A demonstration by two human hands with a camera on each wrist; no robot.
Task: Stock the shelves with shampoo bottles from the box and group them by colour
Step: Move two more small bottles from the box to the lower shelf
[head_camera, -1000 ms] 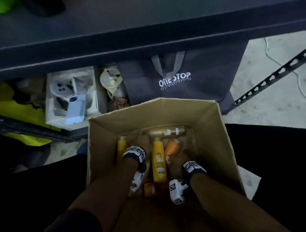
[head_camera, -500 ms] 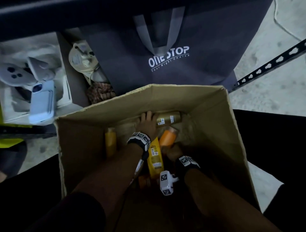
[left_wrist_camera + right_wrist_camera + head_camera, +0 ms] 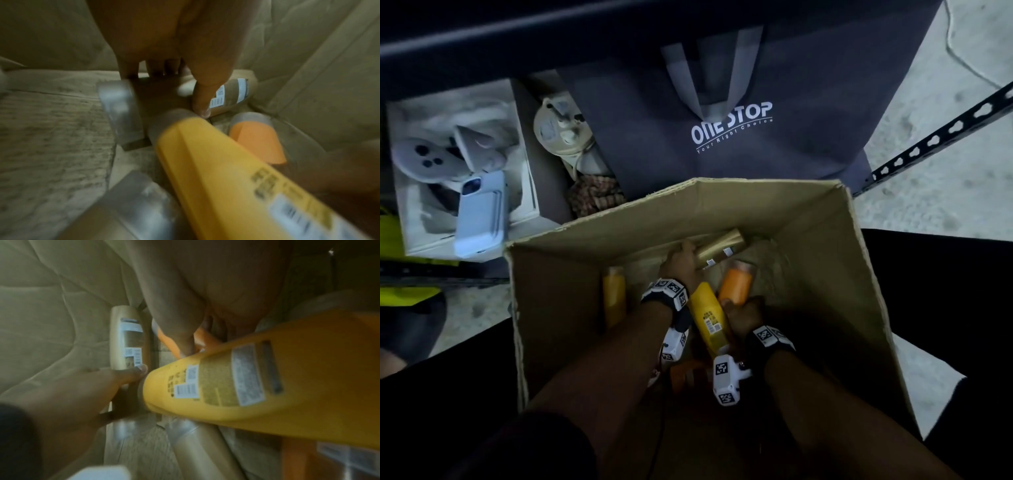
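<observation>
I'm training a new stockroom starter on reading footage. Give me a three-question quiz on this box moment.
1. True or false: the left hand is on the gold bottle at the far end of the cardboard box.
2. Which bottle does the right hand grip? A) orange bottle B) gold bottle C) green bottle
3. Fill in: the printing on the dark bag behind the box reads ONE ____.

Key: 1 true; 2 A; 3 STOP
</observation>
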